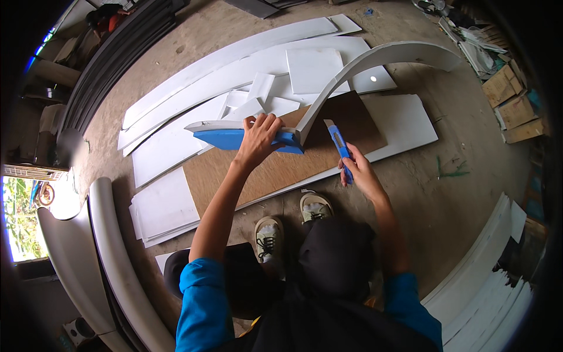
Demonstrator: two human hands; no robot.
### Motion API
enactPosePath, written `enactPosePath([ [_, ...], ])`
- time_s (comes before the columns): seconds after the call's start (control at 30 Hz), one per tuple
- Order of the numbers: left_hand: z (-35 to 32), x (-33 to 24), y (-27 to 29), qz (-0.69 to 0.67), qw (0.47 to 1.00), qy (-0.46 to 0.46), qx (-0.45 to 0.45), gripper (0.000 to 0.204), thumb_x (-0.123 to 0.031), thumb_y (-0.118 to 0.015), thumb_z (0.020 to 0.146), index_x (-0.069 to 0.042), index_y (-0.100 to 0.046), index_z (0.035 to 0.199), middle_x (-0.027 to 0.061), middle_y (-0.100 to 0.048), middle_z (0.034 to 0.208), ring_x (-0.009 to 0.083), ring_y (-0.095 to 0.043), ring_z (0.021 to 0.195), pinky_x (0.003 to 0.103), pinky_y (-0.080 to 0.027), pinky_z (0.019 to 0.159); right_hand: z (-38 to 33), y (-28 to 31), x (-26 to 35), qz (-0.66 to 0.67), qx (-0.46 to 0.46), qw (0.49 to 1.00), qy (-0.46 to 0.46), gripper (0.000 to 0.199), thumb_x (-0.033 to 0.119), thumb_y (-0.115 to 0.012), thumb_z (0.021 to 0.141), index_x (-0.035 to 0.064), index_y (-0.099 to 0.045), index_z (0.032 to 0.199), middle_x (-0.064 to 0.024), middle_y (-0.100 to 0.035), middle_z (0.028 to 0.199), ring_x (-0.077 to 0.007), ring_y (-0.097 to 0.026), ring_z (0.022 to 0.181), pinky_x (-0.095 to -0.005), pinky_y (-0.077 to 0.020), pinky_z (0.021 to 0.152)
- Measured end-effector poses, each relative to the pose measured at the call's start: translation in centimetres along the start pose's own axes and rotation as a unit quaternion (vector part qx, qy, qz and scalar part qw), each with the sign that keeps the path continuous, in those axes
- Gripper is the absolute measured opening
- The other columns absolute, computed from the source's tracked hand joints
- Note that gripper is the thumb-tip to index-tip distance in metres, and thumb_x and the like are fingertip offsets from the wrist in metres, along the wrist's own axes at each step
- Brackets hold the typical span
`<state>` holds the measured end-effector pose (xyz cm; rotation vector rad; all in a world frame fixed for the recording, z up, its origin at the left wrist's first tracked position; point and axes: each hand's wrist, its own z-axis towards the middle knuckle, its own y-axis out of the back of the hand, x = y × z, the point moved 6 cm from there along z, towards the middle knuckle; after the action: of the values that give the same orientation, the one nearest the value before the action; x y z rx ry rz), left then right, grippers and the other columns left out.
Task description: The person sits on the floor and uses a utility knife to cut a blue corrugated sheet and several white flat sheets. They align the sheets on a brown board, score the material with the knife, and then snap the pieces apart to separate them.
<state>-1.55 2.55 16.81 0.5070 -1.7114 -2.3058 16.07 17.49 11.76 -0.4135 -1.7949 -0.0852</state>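
Note:
My left hand (258,138) is closed over a blue flat-sided piece (220,139) and the white sheet edge lying along its top. A long white strip (366,61) rises from beside that piece and arcs over to the far right. In my right hand (359,170) is a blue utility knife (338,146), its blade showing and angled up to the left, apart from the strip. Beneath both hands lies a brown wooden board (258,176) on top of white sheets. Several small white offcuts (261,88) sit just beyond my left hand.
Long white panels (229,56) and a white square sheet (315,70) lie farther off. Dark strips (111,64) are stacked at the left, near another person (108,20). White rolled sheets (117,246) stand at the lower left. More white sheets (475,276) lean at the right, below cardboard pieces (502,88).

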Motion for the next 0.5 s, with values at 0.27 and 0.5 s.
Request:
enactPosePath([
  [0.27, -2.2, 2.2, -0.1, 0.043, 0.998, -0.024, -0.05, 0.049, -0.015, -0.068, 0.069, -0.012, -0.044, 0.111, 0.0056, -0.045, 0.114, 0.0249, -0.04, 0.109, 0.048, -0.024, 0.093, -0.9, -2.9, 0.7, -0.137, -0.179, 0.973, 0.053, 0.016, 0.022, -0.046, 0.091, 0.0069, -0.041, 0.094, -0.0019, -0.045, 0.052, -0.0095, -0.046, 0.039, -0.0251, -0.0363, 0.035],
  [0.5, -3.0, 2.8, -0.2, 0.08, 0.992, -0.045, -0.081, 0.041, -0.005, -0.055, 0.075, -0.021, -0.045, 0.111, 0.0077, -0.045, 0.106, 0.0236, -0.039, 0.108, 0.047, -0.025, 0.089, 5.7, -5.8, 2.3, -0.199, -0.192, 0.937, 0.214, 0.017, 0.017, -0.047, 0.09, 0.0048, -0.038, 0.097, -0.0097, -0.054, 0.064, -0.0239, -0.057, 0.056, -0.035, -0.0437, 0.05],
])
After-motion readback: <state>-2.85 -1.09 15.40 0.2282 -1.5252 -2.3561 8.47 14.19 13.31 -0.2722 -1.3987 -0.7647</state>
